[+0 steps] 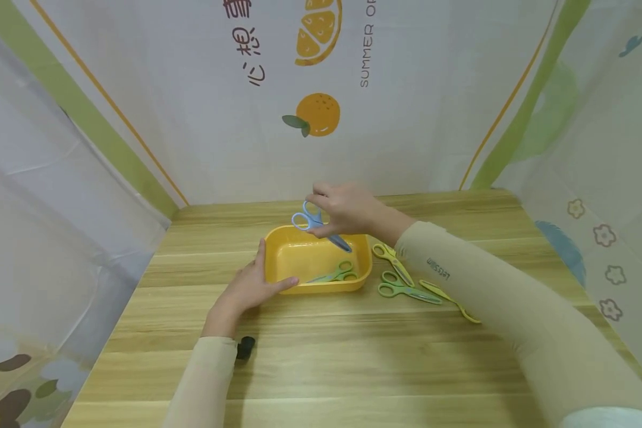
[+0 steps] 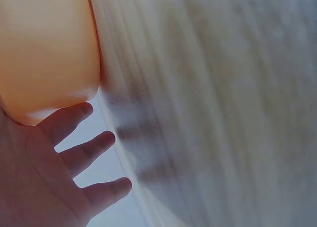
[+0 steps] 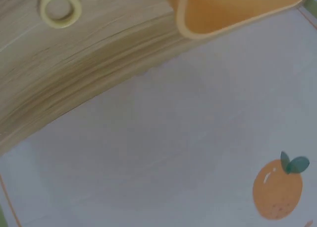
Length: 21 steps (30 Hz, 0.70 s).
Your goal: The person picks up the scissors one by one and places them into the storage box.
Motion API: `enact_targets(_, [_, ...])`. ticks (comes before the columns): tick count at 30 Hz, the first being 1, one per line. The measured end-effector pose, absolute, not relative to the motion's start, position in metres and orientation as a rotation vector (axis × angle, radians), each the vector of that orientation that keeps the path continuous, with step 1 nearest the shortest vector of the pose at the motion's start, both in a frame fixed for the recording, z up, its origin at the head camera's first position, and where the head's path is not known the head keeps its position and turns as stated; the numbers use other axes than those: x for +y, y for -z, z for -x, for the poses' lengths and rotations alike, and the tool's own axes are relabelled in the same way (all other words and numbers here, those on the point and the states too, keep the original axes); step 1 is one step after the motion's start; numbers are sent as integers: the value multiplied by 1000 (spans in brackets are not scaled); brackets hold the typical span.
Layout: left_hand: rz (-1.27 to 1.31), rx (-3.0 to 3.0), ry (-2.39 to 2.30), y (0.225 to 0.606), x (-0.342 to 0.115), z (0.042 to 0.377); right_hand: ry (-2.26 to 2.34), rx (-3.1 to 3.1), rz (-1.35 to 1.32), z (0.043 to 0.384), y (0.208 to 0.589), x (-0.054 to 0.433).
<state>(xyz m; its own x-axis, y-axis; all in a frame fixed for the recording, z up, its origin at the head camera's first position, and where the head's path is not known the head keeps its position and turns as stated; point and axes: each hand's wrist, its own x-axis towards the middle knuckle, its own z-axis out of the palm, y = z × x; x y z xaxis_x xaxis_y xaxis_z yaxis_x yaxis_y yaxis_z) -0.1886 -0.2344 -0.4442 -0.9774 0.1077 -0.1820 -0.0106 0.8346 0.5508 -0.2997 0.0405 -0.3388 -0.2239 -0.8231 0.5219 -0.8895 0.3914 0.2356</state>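
My right hand (image 1: 348, 208) pinches blue-handled scissors (image 1: 315, 220) above the yellow plastic bin (image 1: 314, 289), blades slanting down to the right over its opening. Inside the bin, near its front wall, lie green scissors (image 1: 345, 272). At the bin's left end rests my left hand (image 1: 248, 286), its thumb on the front rim and its fingers along the left side. Seen from the left wrist, the fingers (image 2: 86, 152) are spread and fairly straight, the topmost touching the bin (image 2: 47, 58). The right wrist view shows the bin's corner (image 3: 237, 14), but not the hand.
Right of the bin lie yellow scissors (image 1: 393, 261), green scissors (image 1: 406, 290) and another yellow pair (image 1: 449, 300) partly under the right forearm. A small black object (image 1: 245, 347) sits beside the left sleeve. A printed curtain (image 1: 406, 119) hangs behind the wooden table (image 1: 353, 368).
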Motion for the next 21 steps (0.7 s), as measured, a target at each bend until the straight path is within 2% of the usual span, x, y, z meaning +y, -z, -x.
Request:
enact_targets(15, [-79, 2790, -889, 446, -236, 188, -157, -2222, -1707, 299, 374, -4])
enact_targets(21, [-76, 2797, -883, 446, -235, 188, 95, -2244, -1803, 295, 391, -11])
